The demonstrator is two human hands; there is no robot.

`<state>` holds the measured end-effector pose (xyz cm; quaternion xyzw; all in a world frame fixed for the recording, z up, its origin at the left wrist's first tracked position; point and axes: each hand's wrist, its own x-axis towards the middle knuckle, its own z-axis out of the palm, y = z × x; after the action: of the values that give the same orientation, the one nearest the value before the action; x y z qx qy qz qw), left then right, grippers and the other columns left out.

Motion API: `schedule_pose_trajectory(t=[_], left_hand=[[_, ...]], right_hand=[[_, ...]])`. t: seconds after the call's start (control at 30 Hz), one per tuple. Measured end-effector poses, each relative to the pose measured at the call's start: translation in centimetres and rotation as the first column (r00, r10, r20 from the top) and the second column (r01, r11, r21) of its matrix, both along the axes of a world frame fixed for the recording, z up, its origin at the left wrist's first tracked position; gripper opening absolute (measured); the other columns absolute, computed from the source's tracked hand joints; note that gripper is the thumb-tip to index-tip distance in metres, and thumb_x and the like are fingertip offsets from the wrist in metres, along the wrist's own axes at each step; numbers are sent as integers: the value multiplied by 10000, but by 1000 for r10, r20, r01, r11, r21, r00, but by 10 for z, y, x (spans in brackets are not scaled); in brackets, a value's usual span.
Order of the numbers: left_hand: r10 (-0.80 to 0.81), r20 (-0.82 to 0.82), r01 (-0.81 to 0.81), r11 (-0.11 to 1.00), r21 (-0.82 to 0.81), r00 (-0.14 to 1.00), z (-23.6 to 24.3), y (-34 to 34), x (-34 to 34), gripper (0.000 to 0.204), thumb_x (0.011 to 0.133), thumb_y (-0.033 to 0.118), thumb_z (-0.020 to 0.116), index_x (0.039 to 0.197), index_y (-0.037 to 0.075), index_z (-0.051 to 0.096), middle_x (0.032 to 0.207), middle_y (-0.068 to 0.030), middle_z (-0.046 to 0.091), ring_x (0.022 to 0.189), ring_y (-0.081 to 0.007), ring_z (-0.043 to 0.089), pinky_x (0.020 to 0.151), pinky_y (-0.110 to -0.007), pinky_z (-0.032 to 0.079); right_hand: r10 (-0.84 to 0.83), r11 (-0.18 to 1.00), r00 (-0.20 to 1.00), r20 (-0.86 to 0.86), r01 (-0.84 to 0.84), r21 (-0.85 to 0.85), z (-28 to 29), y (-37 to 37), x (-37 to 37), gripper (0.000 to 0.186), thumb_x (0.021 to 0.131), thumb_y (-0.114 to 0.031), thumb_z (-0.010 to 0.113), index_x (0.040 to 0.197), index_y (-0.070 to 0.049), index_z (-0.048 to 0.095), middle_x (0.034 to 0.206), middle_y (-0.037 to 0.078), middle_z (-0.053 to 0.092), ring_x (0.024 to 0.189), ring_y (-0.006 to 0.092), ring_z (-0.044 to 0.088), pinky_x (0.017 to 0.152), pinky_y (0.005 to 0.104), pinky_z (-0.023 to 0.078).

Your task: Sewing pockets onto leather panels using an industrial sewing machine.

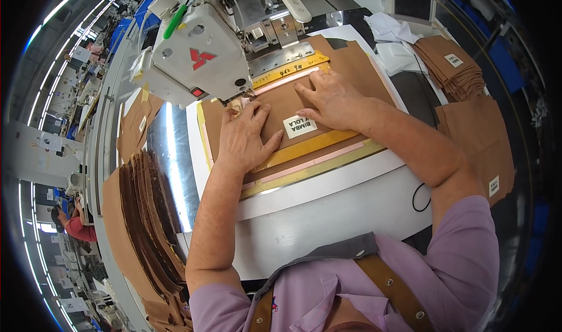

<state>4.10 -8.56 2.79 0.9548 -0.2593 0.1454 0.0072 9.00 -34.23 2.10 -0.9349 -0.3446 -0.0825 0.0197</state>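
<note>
Under the head of a white industrial sewing machine (196, 60) lies a brown panel (275, 107), either fabric or leather, with a pale printed label (300, 126) on it. My left hand (244, 134) rests on the panel's left part, fingers spread, their tips beside the needle area. My right hand (333, 101) presses on the panel's right part, fingers apart and slightly bent, the thumb touching the label's edge. A yellow bar (310, 147) crosses the panel on the near side. Along the far side runs a marked yellow strip (290, 70). Neither hand grips anything.
Stacked brown pieces (143, 215) hang over the table's left side. More labelled brown panels (448, 69) are piled at the right, beside crumpled white cloth (398, 54). A white board (328, 183) lies beneath the work. Another person (79, 224) sits far left.
</note>
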Motion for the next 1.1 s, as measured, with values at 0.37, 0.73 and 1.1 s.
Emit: schedule_pose_trajectory(t=[0.37, 0.73, 1.1], left_hand=[[82, -18, -81, 996, 40, 996, -2, 14, -2, 633, 900, 519, 682, 1347, 72, 652, 1413, -139, 607, 1103, -291, 660, 1017, -432, 418], [210, 11, -210, 971, 116, 978, 4, 16, -9, 691, 917, 574, 643, 1344, 30, 637, 1337, -156, 661, 988, -277, 675, 931, -418, 421], [282, -17, -277, 951, 136, 959, 3, 34, -14, 759, 939, 626, 585, 1414, 34, 594, 1328, -199, 674, 1020, -273, 714, 983, -419, 400]], right_hand=[[44, 999, 997, 68, -42, -30, 0, 16, 0, 687, 1014, -622, 535, 1403, -61, 610, 1122, 177, 629, 1093, 298, 626, 966, 420, 489], [75, 995, 989, 131, -66, -73, -3, 40, 0, 700, 999, -630, 546, 1340, -25, 630, 1112, 137, 676, 1120, 235, 645, 896, 393, 480], [82, 996, 996, 47, -81, -26, -2, 56, -3, 709, 999, -626, 533, 1341, -16, 650, 1204, 137, 672, 1179, 250, 631, 963, 406, 445]])
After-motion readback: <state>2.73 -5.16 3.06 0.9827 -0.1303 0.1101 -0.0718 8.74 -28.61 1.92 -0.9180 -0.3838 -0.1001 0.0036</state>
